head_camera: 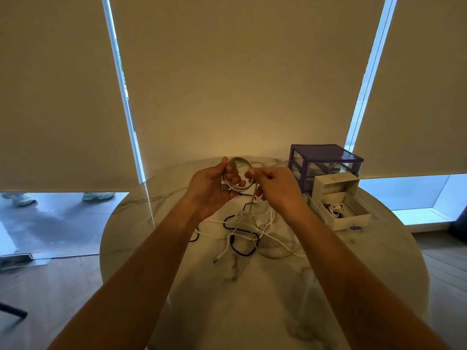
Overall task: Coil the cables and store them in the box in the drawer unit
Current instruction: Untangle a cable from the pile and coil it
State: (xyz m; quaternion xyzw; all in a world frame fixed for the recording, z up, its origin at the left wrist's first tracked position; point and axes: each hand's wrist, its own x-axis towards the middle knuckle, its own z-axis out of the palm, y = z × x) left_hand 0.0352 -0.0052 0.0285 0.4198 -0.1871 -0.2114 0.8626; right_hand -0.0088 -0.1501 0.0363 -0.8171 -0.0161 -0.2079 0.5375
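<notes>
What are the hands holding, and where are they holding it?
A white cable. The left hand holds the coiled loops; the right hand pinches the loose strand near the coil.

Head-worn view, forward and down, close above table [252,299].

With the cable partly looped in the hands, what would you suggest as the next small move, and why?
Probably wind one more loop: the left hand holds the coil, while the right hand pinches the same white cable, whose tail hangs down into the tangle on the table.
</notes>
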